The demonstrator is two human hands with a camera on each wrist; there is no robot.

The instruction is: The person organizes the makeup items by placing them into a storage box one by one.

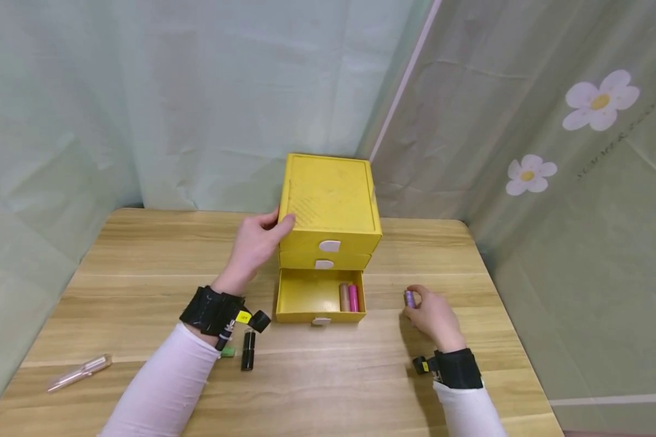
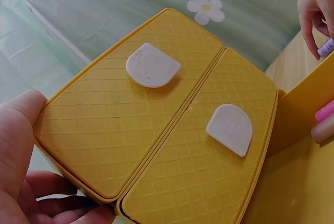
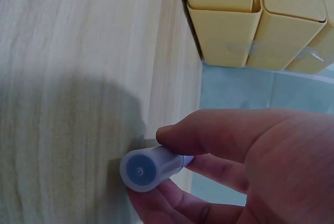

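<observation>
A yellow drawer cabinet (image 1: 333,194) stands at the back middle of the table, its bottom drawer (image 1: 306,294) pulled out. My left hand (image 1: 254,246) grips the cabinet's left side near the top front, thumb on the upper edge and fingers against the side. Inside the open drawer, a brown tube (image 1: 344,297) and a pink tube (image 1: 353,298) lie side by side at the right. To the right of the cabinet, my right hand (image 1: 434,315) pinches a small purple tube (image 3: 159,166) between thumb and fingers, close over the tabletop. Its round end faces the right wrist camera.
A black tube (image 1: 248,349) lies in front of the cabinet, beside a green item (image 1: 228,352) partly hidden by the left wrist. A clear pinkish tube (image 1: 79,372) lies at the table's left. Curtains (image 1: 224,103) hang behind and beside the table (image 1: 158,249).
</observation>
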